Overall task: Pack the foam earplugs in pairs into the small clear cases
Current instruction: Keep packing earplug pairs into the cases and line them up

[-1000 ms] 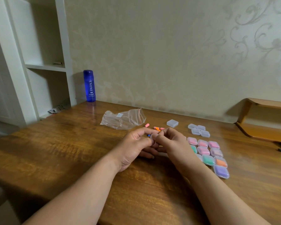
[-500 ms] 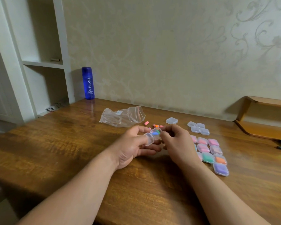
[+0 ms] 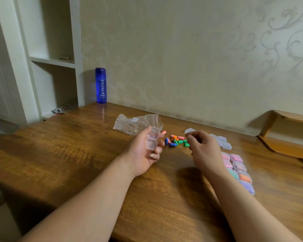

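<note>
Gripping hinged clear case (image 3: pixel 152 140) in left hand (image 3: pixel 143 154), centre of frame, both halves open, thin glossy plastic, rounded corners. Just right of it, on grained brown wood table (image 3: pixel 77 154): loose earplugs (image 3: pixel 176 142), small matte foam bullets in blue, green, orange, pink. Right of the pile, right hand (image 3: pixel 203 152), fingers curled, thumb to forefinger; cannot tell if pinching anything. Lower right: filled cases (image 3: pixel 239 167) in rows, pastel contents. Above them, empty cases (image 3: pixel 222 142). Crinkled plastic bag (image 3: pixel 133 123) behind left hand.
</note>
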The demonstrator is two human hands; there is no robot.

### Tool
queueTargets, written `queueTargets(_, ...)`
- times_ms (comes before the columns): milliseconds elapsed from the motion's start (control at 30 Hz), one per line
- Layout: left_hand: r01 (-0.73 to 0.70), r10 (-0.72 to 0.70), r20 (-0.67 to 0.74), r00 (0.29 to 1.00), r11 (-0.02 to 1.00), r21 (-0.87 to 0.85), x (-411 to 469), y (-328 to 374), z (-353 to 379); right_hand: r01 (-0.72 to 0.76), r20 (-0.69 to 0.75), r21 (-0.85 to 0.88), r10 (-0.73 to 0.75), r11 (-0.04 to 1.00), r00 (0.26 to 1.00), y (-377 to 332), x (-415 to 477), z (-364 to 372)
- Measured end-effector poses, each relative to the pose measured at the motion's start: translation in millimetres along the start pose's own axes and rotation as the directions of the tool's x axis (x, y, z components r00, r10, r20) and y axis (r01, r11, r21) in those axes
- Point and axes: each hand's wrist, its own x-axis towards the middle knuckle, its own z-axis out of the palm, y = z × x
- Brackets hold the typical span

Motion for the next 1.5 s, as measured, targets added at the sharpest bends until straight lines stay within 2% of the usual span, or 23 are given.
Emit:
queueTargets(100, -0.028, 0.014, -0.104, 0.994, 0.990, -0.139, 4.1, 5.7, -3.0, 0.056, 0.062, -0.202, -0.044, 0.978, 0.997, -7.2, 14.6, 10.0)
queueTargets(233, -0.014, -0.002, -0.108, 0.994, 0.989, -0.147, 4.6, 3.1, 0.7, 0.162, 0.159, -0.478, -0.096, 0.863, 0.983, -9.7, 25.8, 28.7)
queueTargets(533, -0.013, 0.012, -0.009, 1.000, 0.989, -0.148, 8.3, 8.5, -8.7, 0.329, 0.255, -0.674, -0.209, 0.661, 0.944, -7.0, 33.5, 64.5)
queueTargets(633, -0.012, 0.012, -0.001, 1.000, 0.992, -0.127, 10.5, 7.0, -11.4, 0.340, 0.262, -0.677, -0.217, 0.653, 0.940, -5.9, 33.7, 68.3)
queueTargets(767, -0.011, 0.012, 0.010, 1.000, 0.995, -0.103, 14.5, 3.7, -10.7, 0.291, 0.209, -0.628, -0.203, 0.722, 0.957, -2.7, 32.5, 62.5)
queueTargets(833, -0.011, 0.011, 0.004, 1.000, 0.996, -0.089, 14.9, 1.9, -10.5, 0.216, 0.135, -0.537, -0.170, 0.815, 0.976, -4.8, 27.9, 57.8)
queueTargets(933, -0.005, 0.005, -0.004, 1.000, 0.998, -0.061, 12.7, 1.9, -4.3, 0.087, 0.034, -0.302, -0.081, 0.949, 0.996, -15.0, 20.2, 39.1)
queueTargets(1000, -0.007, 0.008, 0.023, 1.000, 0.999, -0.034, 12.6, 4.0, -1.3, 0.101, -0.003, -0.148, -0.102, 0.984, 0.995, -27.6, 14.6, 25.8)
queueTargets(1067, -0.016, 0.017, 0.038, 0.999, 0.999, -0.034, 16.5, 3.5, -5.6, 0.167, 0.037, -0.070, -0.165, 0.983, 0.986, -41.3, 6.0, 22.5)
queueTargets(1200, -0.002, 0.006, 0.080, 0.997, 0.999, -0.052, 21.2, -4.2, -13.8, 0.320, 0.225, -0.187, -0.276, 0.929, 0.934, -45.7, -12.9, 39.5)
queueTargets(1500, -0.015, 0.018, 0.086, 0.996, 0.999, -0.038, 13.0, -0.4, -7.6, 0.295, 0.296, -0.270, -0.212, 0.916, 0.931, -35.4, -11.7, 41.9)
